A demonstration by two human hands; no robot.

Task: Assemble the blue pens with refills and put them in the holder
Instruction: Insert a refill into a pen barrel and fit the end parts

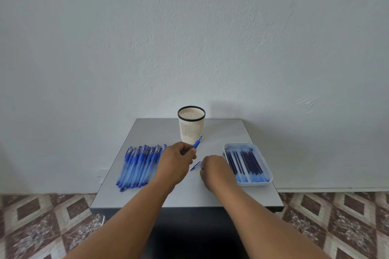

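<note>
— What's the left hand (175, 162) got there?

— A blue pen (197, 143), pinched between curled fingers near its grip end, tip pointing up and away towards the holder (191, 125). The tip sits just in front of the holder's lower wall; I can't tell if it touches.

— And the right hand (214, 169)?

— It's low over the grey table (147, 132), fingers curled under. A small blue piece (195, 165) — a cap, perhaps — lies on the table just to its left, by the fingertips. Whether the fingers pinch anything I can't tell; the back of the hand hides them.

— Where's the rest of the stock?

— A row of blue pens (139, 166) lies side by side on the left part of the table, partly behind the left wrist. On the right, a shallow white tray (248, 184) holds the dark blue refills (245, 161), laid lengthwise, right beside the right hand.

— The holder?

— Cream, slotted sides, a black rim, standing upright at the far middle of the table by the white wall (189, 38). I see no pens standing in it.

— Any brand or lettering?

— Nothing I can read; the pens are too small and blurred. The floor (42, 227) is patterned tile.
</note>
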